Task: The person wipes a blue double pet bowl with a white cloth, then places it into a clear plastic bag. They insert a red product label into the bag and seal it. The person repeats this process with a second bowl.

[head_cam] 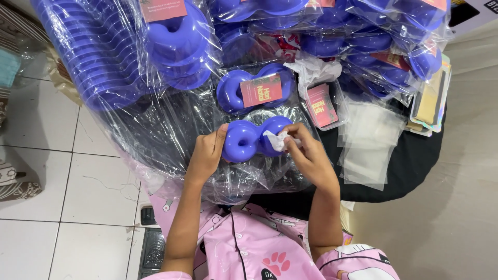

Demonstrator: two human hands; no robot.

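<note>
Blue double-ring piece (254, 139) gripped by left hand (207, 153), right hand (306, 155) pinching tissue (276, 140), half hidden

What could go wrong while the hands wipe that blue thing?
The left hand grips the blue holder only by one end, so it might slip onto the plastic wrap. The right hand presses a thin tissue that could tear. The elbows are close to the card tub and may knock it.

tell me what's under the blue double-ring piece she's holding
Crumpled clear plastic wrap lies under the blue double-ring piece, held by the left hand and right hand. What's beneath the wrap is hidden.
</note>
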